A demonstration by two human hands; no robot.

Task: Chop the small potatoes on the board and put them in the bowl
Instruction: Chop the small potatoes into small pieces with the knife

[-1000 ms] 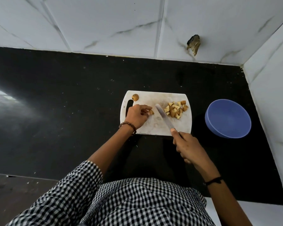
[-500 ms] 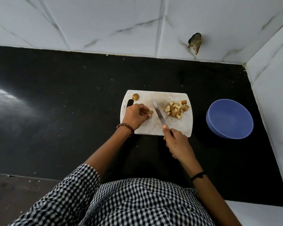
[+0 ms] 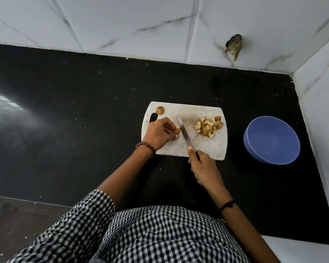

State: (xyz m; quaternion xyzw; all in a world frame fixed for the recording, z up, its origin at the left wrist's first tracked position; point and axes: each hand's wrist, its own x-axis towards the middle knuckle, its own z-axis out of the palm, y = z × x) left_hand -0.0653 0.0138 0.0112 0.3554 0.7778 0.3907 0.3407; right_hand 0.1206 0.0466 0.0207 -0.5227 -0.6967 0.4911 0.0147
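change: knife [image 3: 184, 132] has been swung left across the board [image 3: 198, 147], from the cut pile [image 3: 208, 126] to the potato piece [image 3: 177, 130] | hands: piece is pinched by left hand [image 3: 159, 133] at board's left side; knife handle is gripped by right hand [image 3: 203, 166] at board's near edge | task: next cut is judged imminent; whole potato [image 3: 160, 110] is left uncut at board's far-left corner; bowl [image 3: 272, 140], right of board, is not yet filled

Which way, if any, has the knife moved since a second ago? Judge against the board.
Yes. The knife in the right hand has shifted left across the cutting board, away from the chopped pile, toward the piece the left hand holds.
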